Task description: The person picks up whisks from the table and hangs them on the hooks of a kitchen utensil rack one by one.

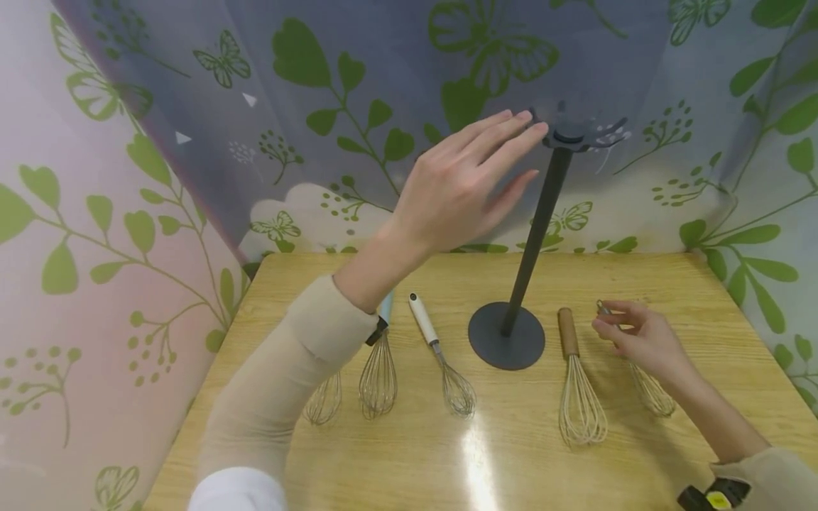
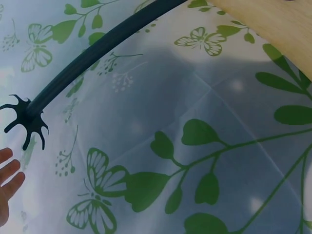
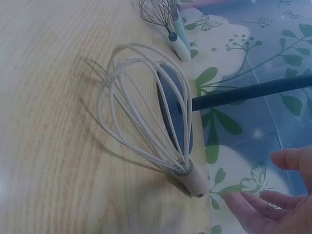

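My left hand (image 1: 456, 181) is raised with fingers extended beside the hooked top (image 1: 569, 138) of a dark stand (image 1: 540, 234). In the left wrist view its fingertips (image 2: 14, 180) are just apart from the hooks (image 2: 27, 119). My right hand (image 1: 645, 337) is low at the right, over a metal-ended whisk (image 1: 655, 394) whose handle it mostly hides. In the right wrist view, thumb and fingers are spread with a gap between them. Just left of that hand lies a whisk with a wooden handle (image 1: 567, 333) and cream wires.
The stand's round base (image 1: 488, 337) is on the wooden table (image 1: 409, 454). Left of it lie a white-handled whisk (image 1: 441, 355), a light-blue-handled whisk (image 1: 378, 380) and another whisk (image 1: 324, 401) partly behind my left sleeve. A leaf-patterned cloth (image 1: 358, 92) hangs behind.
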{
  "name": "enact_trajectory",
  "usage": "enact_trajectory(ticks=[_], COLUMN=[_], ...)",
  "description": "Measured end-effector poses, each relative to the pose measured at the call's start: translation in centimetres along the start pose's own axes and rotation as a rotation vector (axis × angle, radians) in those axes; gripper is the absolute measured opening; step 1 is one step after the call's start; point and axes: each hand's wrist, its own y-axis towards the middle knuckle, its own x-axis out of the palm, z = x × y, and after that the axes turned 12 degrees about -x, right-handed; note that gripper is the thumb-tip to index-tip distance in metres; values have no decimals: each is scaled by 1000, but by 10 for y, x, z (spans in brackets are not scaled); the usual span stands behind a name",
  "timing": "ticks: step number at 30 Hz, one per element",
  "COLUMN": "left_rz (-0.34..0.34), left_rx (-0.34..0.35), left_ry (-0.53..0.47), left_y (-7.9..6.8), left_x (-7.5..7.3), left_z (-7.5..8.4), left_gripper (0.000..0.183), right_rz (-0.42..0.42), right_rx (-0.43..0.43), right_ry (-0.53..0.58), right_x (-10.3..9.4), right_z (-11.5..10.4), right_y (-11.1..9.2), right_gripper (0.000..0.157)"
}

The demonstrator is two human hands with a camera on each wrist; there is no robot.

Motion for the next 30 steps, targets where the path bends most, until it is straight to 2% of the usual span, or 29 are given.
enact_trajectory(ticks=[12, 22, 30], left_rz=[-57, -66, -54], left_rx=[0, -53, -50], left_ry=[56, -19, -37], left_y=[10, 14, 15], left_x=[6, 10, 14], left_z=[4, 8, 6], left_gripper=[41, 37, 34], right_rz=[-57, -62, -59], right_rx=[47, 109, 104], right_ry=[159, 182, 217], right_x=[3, 5, 9], right_z=[12, 14, 14], right_y=[5, 9, 13], right_gripper=[72, 76, 74])
